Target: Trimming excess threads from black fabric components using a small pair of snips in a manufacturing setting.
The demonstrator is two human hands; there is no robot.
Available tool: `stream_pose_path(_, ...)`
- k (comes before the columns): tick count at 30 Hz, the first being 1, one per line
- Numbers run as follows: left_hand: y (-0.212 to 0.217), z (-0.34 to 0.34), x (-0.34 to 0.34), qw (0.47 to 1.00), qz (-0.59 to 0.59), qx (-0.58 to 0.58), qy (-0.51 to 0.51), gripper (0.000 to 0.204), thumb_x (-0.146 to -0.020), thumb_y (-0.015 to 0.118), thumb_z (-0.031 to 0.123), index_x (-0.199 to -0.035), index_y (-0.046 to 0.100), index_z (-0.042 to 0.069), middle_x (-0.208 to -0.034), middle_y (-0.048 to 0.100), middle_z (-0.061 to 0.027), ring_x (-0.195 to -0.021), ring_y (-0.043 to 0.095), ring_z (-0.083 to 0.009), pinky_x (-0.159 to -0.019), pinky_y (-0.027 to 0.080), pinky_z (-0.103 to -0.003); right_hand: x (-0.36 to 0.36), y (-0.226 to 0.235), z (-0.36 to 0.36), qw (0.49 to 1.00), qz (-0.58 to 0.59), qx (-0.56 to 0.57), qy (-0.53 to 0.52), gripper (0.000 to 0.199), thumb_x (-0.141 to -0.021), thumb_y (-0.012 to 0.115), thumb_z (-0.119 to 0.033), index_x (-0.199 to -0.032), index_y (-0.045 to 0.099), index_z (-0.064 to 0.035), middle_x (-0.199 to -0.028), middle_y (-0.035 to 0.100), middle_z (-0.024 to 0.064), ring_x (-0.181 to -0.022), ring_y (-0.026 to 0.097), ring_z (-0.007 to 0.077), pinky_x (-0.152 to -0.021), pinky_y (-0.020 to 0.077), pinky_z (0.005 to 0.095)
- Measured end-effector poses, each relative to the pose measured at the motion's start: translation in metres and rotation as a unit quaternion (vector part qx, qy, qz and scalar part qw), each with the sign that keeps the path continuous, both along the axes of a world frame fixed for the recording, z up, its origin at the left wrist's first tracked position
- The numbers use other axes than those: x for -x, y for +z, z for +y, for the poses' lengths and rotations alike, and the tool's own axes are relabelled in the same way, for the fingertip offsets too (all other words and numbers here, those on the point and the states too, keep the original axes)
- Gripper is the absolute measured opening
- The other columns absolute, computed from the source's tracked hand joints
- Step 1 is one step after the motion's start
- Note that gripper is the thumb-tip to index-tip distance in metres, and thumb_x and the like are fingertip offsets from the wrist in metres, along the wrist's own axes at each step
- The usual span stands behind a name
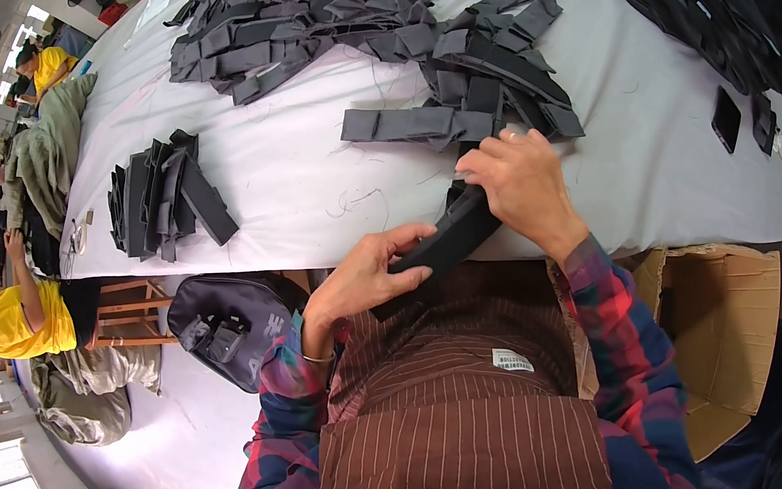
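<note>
A black folded fabric strip (455, 232) slants over the table's near edge, held between both hands. Around its lower end my left hand (368, 277) is closed, thumb on one side and fingers on the other. My right hand (525, 186) grips the upper end, fingers bent over it. Just beyond that hand lies a flat dark grey strip (404, 126). A large heap of similar strips (336, 4) spreads over the far part of the table. To the left sits a smaller, neater bunch of strips (166, 196).
The table has a white cloth (288, 189) with loose threads. A phone (726, 120) lies at the right, near dark garments (706, 34). Below the edge are an open cardboard box (716, 334), a dark bag (232, 327) and a wooden stool (130, 312). A person in yellow (26, 320) is at left.
</note>
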State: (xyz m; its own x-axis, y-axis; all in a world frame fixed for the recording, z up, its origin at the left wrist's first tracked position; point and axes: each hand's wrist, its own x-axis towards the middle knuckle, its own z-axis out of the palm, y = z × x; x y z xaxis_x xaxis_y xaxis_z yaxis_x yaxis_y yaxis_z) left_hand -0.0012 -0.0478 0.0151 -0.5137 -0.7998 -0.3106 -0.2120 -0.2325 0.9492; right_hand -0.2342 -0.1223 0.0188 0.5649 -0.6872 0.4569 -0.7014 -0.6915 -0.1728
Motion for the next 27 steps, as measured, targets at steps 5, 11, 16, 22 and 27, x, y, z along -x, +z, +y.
stream_pose_path(5, -0.005, 0.020, 0.001, 0.992, 0.111, -0.054, 0.007, 0.036, -0.088, 0.061, -0.001, -0.123, 0.050, -0.003, -0.108, 0.061, -0.0039, -0.096, 0.056, -0.0082, -0.085, 0.045, -0.023, -0.004, 0.020, 0.023, 0.968, -0.221, -0.063, -0.098, 0.016, -0.080, 0.069, -0.016, -0.095, 0.069, -0.0106, -0.076, 0.061, 0.0046, -0.072, 0.058, 0.0245, -0.064, 0.0438, 0.0354)
stream_pose_path(11, -0.021, 0.038, 0.011, 0.950, 0.230, -0.097, 0.189, 0.039, -0.089, 0.055, -0.005, -0.127, 0.045, -0.003, -0.114, 0.061, -0.0082, -0.102, 0.058, -0.0113, -0.089, 0.047, -0.024, 0.001, 0.013, 0.073, 0.943, -0.241, -0.214, -0.088, 0.015, -0.081, 0.069, -0.017, -0.095, 0.069, -0.0105, -0.077, 0.063, 0.0063, -0.073, 0.060, 0.0264, -0.063, 0.0475, 0.0366)
stream_pose_path(16, -0.018, 0.043, 0.022, 0.936, 0.272, -0.081, 0.207, 0.044, -0.088, 0.054, -0.007, -0.130, 0.041, -0.002, -0.119, 0.059, -0.0105, -0.105, 0.058, -0.0129, -0.091, 0.048, -0.026, -0.015, -0.003, 0.084, 0.959, -0.234, -0.118, -0.106, 0.020, -0.079, 0.072, -0.010, -0.098, 0.069, -0.0082, -0.082, 0.064, 0.0073, -0.073, 0.060, 0.0260, -0.066, 0.0472, 0.0349)
stream_pose_path(22, -0.019, 0.058, 0.034, 0.921, 0.305, -0.054, 0.236, 0.048, -0.086, 0.056, -0.009, -0.129, 0.039, 0.001, -0.122, 0.056, -0.0120, -0.109, 0.057, -0.0154, -0.093, 0.048, -0.028, -0.021, -0.014, 0.082, 0.942, -0.289, -0.083, -0.151, 0.013, -0.082, 0.070, -0.008, -0.094, 0.070, -0.0053, -0.078, 0.066, 0.0069, -0.067, 0.061, 0.0214, -0.063, 0.0476, 0.0304)
stream_pose_path(27, -0.009, 0.063, 0.038, 0.908, 0.310, -0.046, 0.280, 0.047, -0.086, 0.052, -0.011, -0.129, 0.036, 0.000, -0.124, 0.056, -0.0171, -0.110, 0.060, -0.0224, -0.093, 0.051, -0.031, -0.015, -0.006, 0.076, 0.870, -0.378, -0.251, -0.194, 0.012, -0.084, 0.069, -0.016, -0.092, 0.068, -0.0076, -0.078, 0.067, 0.0051, -0.069, 0.063, 0.0170, -0.061, 0.0470, 0.0279)
